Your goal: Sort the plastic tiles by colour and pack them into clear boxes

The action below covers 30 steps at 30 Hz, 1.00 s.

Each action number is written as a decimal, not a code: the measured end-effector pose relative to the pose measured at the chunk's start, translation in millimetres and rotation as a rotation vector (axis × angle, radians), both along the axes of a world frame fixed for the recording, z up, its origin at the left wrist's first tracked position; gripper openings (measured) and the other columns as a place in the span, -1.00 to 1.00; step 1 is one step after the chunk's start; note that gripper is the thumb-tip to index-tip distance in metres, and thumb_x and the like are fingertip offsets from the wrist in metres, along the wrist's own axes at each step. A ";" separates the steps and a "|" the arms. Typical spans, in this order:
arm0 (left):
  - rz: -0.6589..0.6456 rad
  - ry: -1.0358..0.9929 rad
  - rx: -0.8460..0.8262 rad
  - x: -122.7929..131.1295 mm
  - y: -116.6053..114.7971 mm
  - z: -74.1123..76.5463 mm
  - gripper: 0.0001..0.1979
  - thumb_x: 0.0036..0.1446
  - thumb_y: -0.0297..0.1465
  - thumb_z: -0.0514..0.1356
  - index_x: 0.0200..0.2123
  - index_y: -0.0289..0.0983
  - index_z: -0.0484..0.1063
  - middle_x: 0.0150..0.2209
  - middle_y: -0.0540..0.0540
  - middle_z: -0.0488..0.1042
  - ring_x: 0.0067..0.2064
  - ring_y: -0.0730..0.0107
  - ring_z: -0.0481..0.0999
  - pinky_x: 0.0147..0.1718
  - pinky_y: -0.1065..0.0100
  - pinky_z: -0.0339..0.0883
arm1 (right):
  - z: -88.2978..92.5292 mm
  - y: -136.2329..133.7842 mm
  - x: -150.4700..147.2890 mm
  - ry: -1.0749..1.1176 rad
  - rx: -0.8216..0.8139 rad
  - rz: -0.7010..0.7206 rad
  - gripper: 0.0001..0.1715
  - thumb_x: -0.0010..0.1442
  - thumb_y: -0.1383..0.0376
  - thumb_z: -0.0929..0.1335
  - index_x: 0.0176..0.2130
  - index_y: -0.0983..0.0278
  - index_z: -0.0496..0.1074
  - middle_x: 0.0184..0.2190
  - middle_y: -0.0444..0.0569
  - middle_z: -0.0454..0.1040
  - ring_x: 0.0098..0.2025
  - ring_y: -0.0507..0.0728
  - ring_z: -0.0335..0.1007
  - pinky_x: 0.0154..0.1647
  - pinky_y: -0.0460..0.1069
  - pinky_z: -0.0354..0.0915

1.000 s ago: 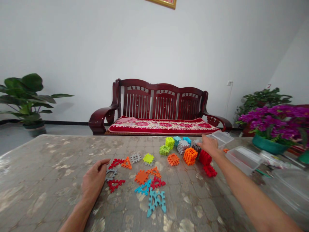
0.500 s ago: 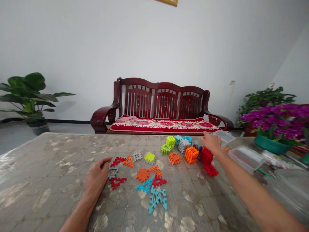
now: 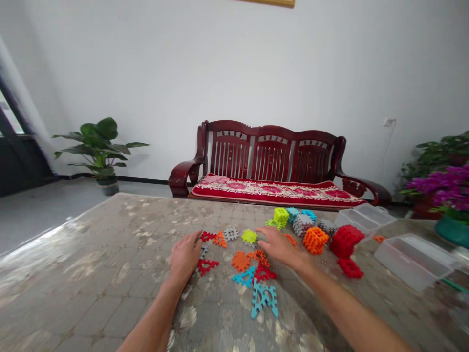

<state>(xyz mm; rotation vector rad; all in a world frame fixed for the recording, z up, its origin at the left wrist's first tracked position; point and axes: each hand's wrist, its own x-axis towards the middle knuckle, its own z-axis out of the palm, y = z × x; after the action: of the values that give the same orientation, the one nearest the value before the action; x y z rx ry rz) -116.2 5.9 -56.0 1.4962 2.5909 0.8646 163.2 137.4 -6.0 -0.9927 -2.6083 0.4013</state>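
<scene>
Flat interlocking plastic pieces lie on the table, among them a lime square, an orange square and a teal triangular frame. My left hand rests open beside a red triangular piece and a small grey piece, holding nothing visible. My right hand reaches over the pieces, fingers spread, just right of the lime square. Beyond it stand hollow built shapes: an orange cube, a lime one and a red one.
Two clear plastic boxes stand at the table's right, near a teal flowerpot with purple flowers. A dark red wooden bench stands behind the table. A leafy potted plant stands by the far wall.
My view has turned left, shifting the table contents rightward. My right hand has moved left, from the red shape to above the flat pieces. My left hand stays by them.
</scene>
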 end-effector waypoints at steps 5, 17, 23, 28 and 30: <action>-0.098 0.060 -0.025 3.4 1.6 -6.0 -0.60 0.31 -0.33 0.04 0.17 -0.17 0.44 0.17 -0.17 0.50 0.26 0.08 0.37 0.27 0.05 0.10 | -13.3 0.9 -28.8 -0.101 0.000 -0.035 -0.35 0.14 0.32 0.37 0.23 0.29 0.35 0.21 0.14 0.40 0.25 0.26 0.28 0.28 0.13 0.14; -0.317 0.031 0.013 9.5 0.7 -3.0 -0.64 0.26 -0.36 0.09 0.05 -0.07 0.55 0.16 -0.05 0.52 0.27 0.11 0.36 0.28 0.08 0.10 | -26.9 0.8 -10.0 0.117 -0.144 -0.190 -0.59 0.13 0.25 0.38 -0.01 0.25 0.54 -0.06 0.06 0.61 -0.04 0.22 0.53 0.01 0.05 0.36; -0.439 -0.026 0.091 10.3 1.6 2.2 -0.68 0.25 -0.39 0.06 -0.08 -0.13 0.60 -0.02 -0.07 0.61 0.05 0.23 0.54 0.12 0.26 0.29 | -26.0 5.1 -2.9 0.213 -0.389 -0.158 -0.66 0.23 0.20 0.24 -0.27 0.28 0.56 -0.36 -0.07 0.62 -0.27 0.16 0.54 -0.24 -0.02 0.42; -0.431 -0.080 0.128 7.1 4.1 -1.8 -0.67 0.22 -0.42 0.04 -0.10 -0.17 0.59 -0.06 -0.07 0.62 0.00 0.24 0.55 0.07 0.28 0.32 | -27.0 13.2 -0.3 0.174 -0.363 -0.252 -0.54 0.32 0.22 0.12 -0.40 0.28 0.47 -0.52 -0.08 0.51 -0.47 0.06 0.42 -0.46 -0.11 0.28; -0.429 -0.087 0.122 6.7 4.5 -2.6 -0.66 0.21 -0.42 0.03 -0.09 -0.19 0.58 -0.06 -0.08 0.62 0.01 0.23 0.55 0.07 0.26 0.33 | -27.9 15.0 0.7 0.167 -0.308 -0.271 -0.56 0.32 0.23 0.13 -0.41 0.29 0.46 -0.48 -0.05 0.52 -0.42 0.07 0.41 -0.39 -0.10 0.27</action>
<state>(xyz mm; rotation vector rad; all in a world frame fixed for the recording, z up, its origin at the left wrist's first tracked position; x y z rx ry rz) -109.5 10.5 -58.6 1.8964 2.0678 1.0133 163.9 152.5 -33.9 -1.3284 -2.2653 0.7941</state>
